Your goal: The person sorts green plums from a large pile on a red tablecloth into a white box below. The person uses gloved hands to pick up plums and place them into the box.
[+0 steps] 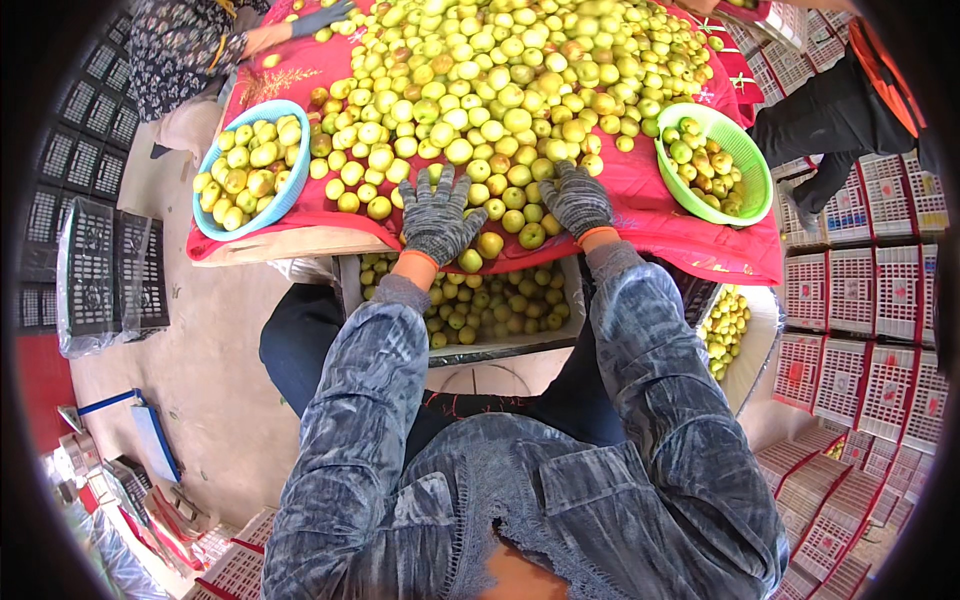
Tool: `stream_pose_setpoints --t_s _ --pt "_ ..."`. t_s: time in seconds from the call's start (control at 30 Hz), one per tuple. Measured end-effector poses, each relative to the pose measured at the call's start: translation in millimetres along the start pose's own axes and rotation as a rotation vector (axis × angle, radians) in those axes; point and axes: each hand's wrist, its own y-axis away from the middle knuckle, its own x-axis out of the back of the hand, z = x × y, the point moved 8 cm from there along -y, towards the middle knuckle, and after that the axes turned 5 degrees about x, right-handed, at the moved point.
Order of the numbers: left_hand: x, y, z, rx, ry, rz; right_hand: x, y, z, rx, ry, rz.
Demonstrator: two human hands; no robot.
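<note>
A large heap of green and reddish-brown round fruit (480, 90) covers a table with a red quilted cloth (675, 225). My left hand (439, 214), in a grey knit glove, lies palm down with fingers spread at the heap's near edge, touching fruit. To its right my right hand (577, 199), gloved alike, rests on the fruit with fingers slightly bent; its palm side is hidden. Several fruits lie between the hands. Below the table edge, a lined crate (502, 352) holds more fruit. A blue basket (304, 161) of fruit stands left, a green basket (754, 169) of fruit right.
A co-worker's gloved hand (322, 18) is at the table's far left; another person's dark-trousered legs (810, 112) show at right. Black crates (112, 270) stand left, stacked white crates (847, 292) right. A lined container (761, 337) with fruit sits beside my right arm.
</note>
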Motion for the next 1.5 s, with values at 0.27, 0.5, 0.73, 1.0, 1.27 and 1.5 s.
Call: stream_pose_setpoints --t_s 0.27,0.5,0.73,1.0,1.27,1.5 --pt "-1 2 8 -0.018 -0.054 -0.004 9 3 -3 0.044 -0.087 -0.045" --pt "11 29 10 -0.192 0.031 0.010 20 -2 -4 0.045 -0.139 0.002" --pt "56 45 -27 -0.243 0.444 0.001 59 -23 9 0.058 -0.095 0.523" --pt "67 19 -69 -0.181 0.836 0.119 82 -121 -1 0.008 0.453 0.205" --pt "60 -4 -77 -0.101 0.917 0.074 54 -127 -1 -0.206 0.626 -0.003" --pt "12 3 -60 0.361 2.049 -0.432 64 -69 -60 -0.040 0.036 0.061"
